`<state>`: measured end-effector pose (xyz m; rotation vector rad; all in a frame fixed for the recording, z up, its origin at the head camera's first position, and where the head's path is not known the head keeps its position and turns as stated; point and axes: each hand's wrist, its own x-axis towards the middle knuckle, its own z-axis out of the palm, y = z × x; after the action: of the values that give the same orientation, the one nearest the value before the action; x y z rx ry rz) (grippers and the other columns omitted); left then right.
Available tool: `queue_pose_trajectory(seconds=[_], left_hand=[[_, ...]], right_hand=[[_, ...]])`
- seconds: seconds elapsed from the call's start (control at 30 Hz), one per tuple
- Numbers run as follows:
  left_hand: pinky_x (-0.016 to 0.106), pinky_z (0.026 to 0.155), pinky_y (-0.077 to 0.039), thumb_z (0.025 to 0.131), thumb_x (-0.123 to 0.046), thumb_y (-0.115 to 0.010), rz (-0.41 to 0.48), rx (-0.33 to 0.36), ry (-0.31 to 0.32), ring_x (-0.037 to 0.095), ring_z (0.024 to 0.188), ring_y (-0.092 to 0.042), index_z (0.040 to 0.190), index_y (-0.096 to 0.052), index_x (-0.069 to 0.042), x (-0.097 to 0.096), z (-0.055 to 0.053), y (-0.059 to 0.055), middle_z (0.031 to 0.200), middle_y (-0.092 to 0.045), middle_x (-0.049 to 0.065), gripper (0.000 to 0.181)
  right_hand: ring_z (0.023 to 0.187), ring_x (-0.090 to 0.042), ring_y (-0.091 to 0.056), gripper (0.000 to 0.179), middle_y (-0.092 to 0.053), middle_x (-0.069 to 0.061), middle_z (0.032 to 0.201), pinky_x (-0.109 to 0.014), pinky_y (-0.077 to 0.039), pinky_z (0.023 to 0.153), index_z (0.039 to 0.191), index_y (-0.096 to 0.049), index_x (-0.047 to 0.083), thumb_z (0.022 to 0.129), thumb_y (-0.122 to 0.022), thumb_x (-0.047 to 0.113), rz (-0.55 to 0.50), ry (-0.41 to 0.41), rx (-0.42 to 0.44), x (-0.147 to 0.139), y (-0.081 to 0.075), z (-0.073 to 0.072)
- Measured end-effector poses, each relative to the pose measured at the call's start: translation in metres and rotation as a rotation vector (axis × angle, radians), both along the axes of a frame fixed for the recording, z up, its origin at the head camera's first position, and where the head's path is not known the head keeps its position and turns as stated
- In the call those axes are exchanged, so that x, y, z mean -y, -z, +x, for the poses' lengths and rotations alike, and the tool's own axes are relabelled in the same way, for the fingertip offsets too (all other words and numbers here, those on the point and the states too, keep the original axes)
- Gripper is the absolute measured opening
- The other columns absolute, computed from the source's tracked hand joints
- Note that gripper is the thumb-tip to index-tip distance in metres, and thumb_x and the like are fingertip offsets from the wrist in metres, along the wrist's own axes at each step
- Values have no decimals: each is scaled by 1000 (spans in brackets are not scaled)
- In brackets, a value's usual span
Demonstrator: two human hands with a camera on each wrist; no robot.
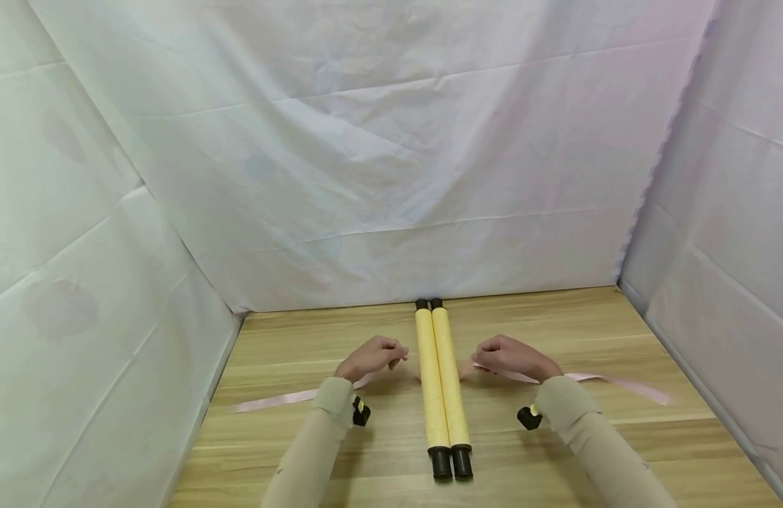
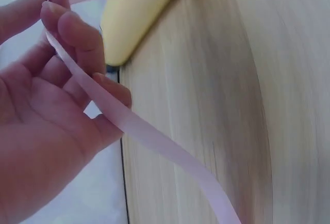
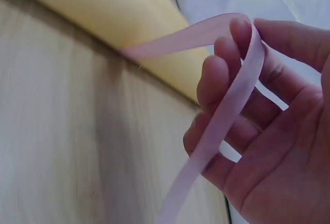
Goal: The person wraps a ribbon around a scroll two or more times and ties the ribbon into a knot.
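Two yellow tubes with black end caps [image 1: 437,374] lie side by side, pointing away from me across the wooden table. A pink ribbon [image 1: 277,401] passes beneath them and comes out on both sides. To the left of the tubes, my left hand [image 1: 374,355] pinches the ribbon [image 2: 154,139] between thumb and fingertip. My right hand [image 1: 513,357] pinches the other stretch of ribbon [image 3: 227,105] to the right of the tubes. Both ribbon tails trail outward past the wrists onto the table. Where the ribbon runs under the tubes is hidden.
The wood-grain table [image 1: 290,339] meets a white cloth backdrop [image 1: 366,176] close behind the tubes' far ends. White cloth walls also stand at the left [image 1: 99,317] and right [image 1: 728,247]. Each wrist carries a small black camera [image 1: 361,411].
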<state>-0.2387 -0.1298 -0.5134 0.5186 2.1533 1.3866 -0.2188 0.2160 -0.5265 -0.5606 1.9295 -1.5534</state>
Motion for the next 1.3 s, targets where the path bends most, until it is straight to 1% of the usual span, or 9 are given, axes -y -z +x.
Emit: queue_pose_trajectory(seconds=[0.1, 0.23, 0.43, 0.5, 0.6, 0.73, 0.93, 1.17, 1.3], left_hand=[[42, 87, -43, 104, -32, -52, 40, -11, -36, 43, 92, -53, 78, -52, 3, -10, -2, -2, 73, -51, 10, 43], [37, 77, -40, 103, -29, -54, 104, -2, -95, 31, 77, -46, 81, -58, 1, -25, -4, -3, 74, -52, 6, 37], [42, 76, -38, 101, -26, -58, 220, 96, -159, 28, 76, -44, 81, -60, 2, -46, -5, -1, 77, -51, 8, 34], [40, 75, -39, 100, -27, -60, 195, 86, -177, 27, 75, -45, 83, -62, 3, -52, -6, -2, 76, -52, 7, 35], [37, 72, -40, 99, -29, -60, 162, 78, -191, 21, 70, -46, 89, -65, 7, -60, -6, -3, 75, -54, 5, 37], [32, 69, -42, 100, -26, -58, 174, 117, -189, 15, 69, -51, 99, -73, 1, -67, -7, -6, 81, -62, 3, 30], [34, 70, -45, 100, -28, -58, 193, 185, -184, 13, 70, -53, 101, -76, -8, -70, -8, -8, 80, -64, 2, 27], [27, 64, -49, 102, -26, -52, 215, 204, -140, 12, 70, -57, 101, -74, -3, -65, -10, -6, 81, -64, 3, 32], [29, 64, -51, 103, -22, -51, 241, 242, -123, 16, 71, -60, 104, -73, 2, -61, -10, -3, 84, -66, 7, 33]], right_hand=[[78, -33, -44, 40, -50, -26, 89, -49, -41, 75, 79, -50, -8, 107, -46, 22, -8, -3, -47, 7, -4, -1], [98, -40, -53, 35, -57, -32, 113, -50, -49, 88, 103, -64, -9, 106, -49, 22, -29, 14, -105, 16, -7, -2], [117, -29, -55, 33, -50, -32, 129, -49, -46, 101, 118, -60, -11, 104, -52, 17, -166, 6, -75, 32, -7, -2], [119, -26, -54, 31, -50, -30, 133, -47, -46, 101, 118, -64, -7, 104, -54, 19, -119, 34, -133, 37, -8, -1], [126, -30, -50, 28, -52, -24, 137, -47, -44, 103, 116, -69, 2, 102, -57, 23, -3, 79, -232, 44, -9, 0], [136, -38, -40, 27, -49, -16, 144, -53, -42, 104, 117, -72, 9, 100, -61, 27, 73, 109, -238, 52, -8, 1], [135, -36, -43, 26, -50, -13, 145, -47, -48, 99, 118, -72, 10, 100, -61, 24, 49, 111, -240, 61, 0, 1], [124, -30, -54, 29, -62, -9, 132, -44, -49, 97, 125, -69, 13, 101, -59, 27, 86, 132, -256, 62, 3, 2], [120, -29, -57, 30, -64, -9, 127, -45, -49, 96, 127, -67, 14, 101, -59, 25, 115, 158, -266, 61, 4, 2]])
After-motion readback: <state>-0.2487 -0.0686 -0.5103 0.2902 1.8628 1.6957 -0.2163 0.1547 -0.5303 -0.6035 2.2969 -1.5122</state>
